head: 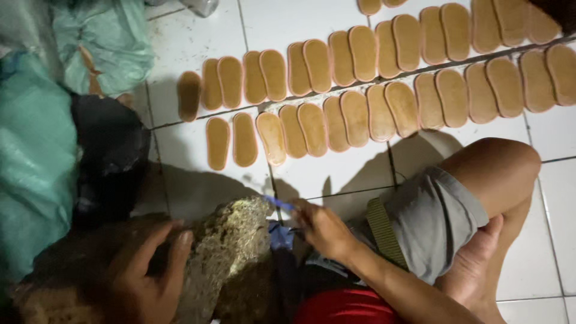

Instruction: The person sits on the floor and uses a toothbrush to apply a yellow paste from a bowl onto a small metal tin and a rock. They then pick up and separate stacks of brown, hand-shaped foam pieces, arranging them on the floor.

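Note:
My left hand [150,270] rests on the left side of a rough, crusty brown-green lump [231,246] at the bottom centre, fingers spread against it. My right hand [321,231] grips a thin blue tool [279,203] whose tip points at the top right of the lump. I sit on the white tiled floor [348,171] with my bent knee [498,165] and grey shorts [435,219] at the right.
Several tan shoe soles [354,114] lie in two long rows across the floor, running up to the right. Pale green sacks [36,150] and a dark bag [111,150] are piled at the left. A red cloth [345,309] shows at the bottom.

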`<control>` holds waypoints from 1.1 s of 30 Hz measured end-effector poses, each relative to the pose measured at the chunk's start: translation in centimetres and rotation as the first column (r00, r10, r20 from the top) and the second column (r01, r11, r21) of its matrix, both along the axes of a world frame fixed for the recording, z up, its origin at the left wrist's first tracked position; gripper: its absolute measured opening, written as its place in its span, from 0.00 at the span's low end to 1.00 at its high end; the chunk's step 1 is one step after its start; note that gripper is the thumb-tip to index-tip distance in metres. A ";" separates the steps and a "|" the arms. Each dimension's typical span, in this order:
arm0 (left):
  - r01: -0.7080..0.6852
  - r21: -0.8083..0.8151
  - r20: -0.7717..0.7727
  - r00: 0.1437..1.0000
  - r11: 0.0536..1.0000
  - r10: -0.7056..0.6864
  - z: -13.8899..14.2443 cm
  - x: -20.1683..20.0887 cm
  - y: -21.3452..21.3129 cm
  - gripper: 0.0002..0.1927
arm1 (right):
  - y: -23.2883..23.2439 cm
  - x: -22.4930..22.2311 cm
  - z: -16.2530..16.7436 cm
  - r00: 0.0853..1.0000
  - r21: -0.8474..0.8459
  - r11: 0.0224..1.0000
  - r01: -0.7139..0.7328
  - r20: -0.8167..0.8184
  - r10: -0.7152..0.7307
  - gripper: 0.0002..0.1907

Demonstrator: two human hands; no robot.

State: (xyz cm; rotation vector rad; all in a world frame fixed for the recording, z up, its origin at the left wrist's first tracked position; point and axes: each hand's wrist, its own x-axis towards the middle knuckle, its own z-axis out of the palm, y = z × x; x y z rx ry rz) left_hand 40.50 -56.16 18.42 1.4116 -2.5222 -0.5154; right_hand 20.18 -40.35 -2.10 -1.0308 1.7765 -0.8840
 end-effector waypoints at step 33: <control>-0.025 0.039 -0.068 0.997 0.999 0.027 -1.3 0.9 0.1 0.14 | 4.5 4.0 6.7 0.951 -0.569 0.802 0.179 0.308 0.006 0.14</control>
